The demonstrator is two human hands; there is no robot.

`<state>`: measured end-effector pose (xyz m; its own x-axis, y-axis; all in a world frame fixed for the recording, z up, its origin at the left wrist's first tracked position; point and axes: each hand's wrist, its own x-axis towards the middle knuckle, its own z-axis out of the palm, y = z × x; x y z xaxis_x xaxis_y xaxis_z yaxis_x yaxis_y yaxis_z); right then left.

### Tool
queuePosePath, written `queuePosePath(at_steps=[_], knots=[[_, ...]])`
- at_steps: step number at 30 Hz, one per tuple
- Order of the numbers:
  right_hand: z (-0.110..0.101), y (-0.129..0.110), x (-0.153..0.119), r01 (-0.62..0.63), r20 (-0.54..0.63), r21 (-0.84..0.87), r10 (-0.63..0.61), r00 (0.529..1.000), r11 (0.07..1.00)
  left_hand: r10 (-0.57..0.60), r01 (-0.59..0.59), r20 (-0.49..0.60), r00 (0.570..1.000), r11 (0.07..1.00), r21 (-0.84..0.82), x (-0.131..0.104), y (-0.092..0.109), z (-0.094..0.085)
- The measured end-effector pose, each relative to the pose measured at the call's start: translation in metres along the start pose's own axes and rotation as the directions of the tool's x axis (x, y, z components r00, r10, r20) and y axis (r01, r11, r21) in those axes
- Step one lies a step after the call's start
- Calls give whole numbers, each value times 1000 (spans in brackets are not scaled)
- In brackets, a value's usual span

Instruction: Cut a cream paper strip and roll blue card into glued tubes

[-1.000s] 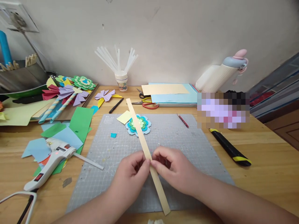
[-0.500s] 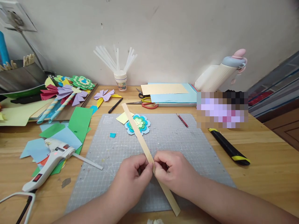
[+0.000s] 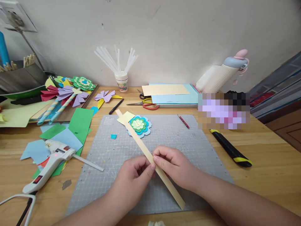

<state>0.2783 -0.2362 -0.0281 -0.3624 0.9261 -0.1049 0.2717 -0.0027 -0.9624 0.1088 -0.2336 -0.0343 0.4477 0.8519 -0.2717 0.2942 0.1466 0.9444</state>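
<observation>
A long, narrow cream paper strip [image 3: 141, 145] runs diagonally over the grey cutting mat [image 3: 98, 185]. My left hand [image 3: 137, 175] pinches it near its middle from the left side. From the right, my right hand [image 3: 172, 166] pinches the same stretch, thumb close to the left thumb. The fingers behind the strip are partly hidden. Beyond my hands, a layered paper flower [image 3: 139, 125] in blue, green and pale yellow lies on the mat. The strip's far end crosses in front of a pale yellow paper piece [image 3: 127, 116] and the flower's left edge.
A white glue gun [image 3: 50, 163] rests among green and blue paper scraps [image 3: 80, 121] at left. Scissors [image 3: 141, 103], a black pen [image 3: 116, 106] and a cup of white sticks [image 3: 121, 82] stand or lie behind. At right are a pencil [image 3: 183, 121] and a black-yellow cutter [image 3: 230, 149].
The strip has turned, its far end swinging left and its near end shifting slightly right and up. My right hand has risen a little on it; my left hand has hardly moved.
</observation>
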Motion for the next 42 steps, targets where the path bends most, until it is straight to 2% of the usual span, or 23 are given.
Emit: queuePosePath(at_steps=[2, 5, 9, 17, 21, 26, 29, 35, 42], knots=[[1, -1, -1, -16, -21, -12, 16, 1000, 1000, -11, 10, -28, 1000, 999, -45, 1, 2, -1], [-1, 0, -4, -40, 15, -37, 40, 999, 999, -66, 45, -87, 994, 975, -218, 2, 4, -4], [-1, -1, -6, -23, 44, -77, 27, 999, 997, -133, 97, -78, 988, 928, -359, 6, 6, -4], [3, 1, -6, 0, 63, -66, 5, 998, 998, -85, 50, -96, 992, 945, -322, 5, 8, -2], [1, 1, -5, -22, 59, -62, 26, 998, 998, -102, 60, -85, 991, 914, -402, 4, 4, -3], [-6, 0, -5, -66, 63, -37, 68, 996, 997, -107, -37, -245, 964, 854, -518, 7, -1, -10], [-12, -1, -6, -78, 124, -25, 80, 989, 997, -133, -45, -291, 948, 845, -533, 7, -1, -11], [-20, -4, -5, -105, 292, -86, 125, 948, 991, -145, -17, -288, 946, 870, -493, 7, 2, -10], [-25, -4, -4, -79, 309, -136, 118, 944, 988, -176, 20, -227, 958, 829, -559, 5, 5, -10]])
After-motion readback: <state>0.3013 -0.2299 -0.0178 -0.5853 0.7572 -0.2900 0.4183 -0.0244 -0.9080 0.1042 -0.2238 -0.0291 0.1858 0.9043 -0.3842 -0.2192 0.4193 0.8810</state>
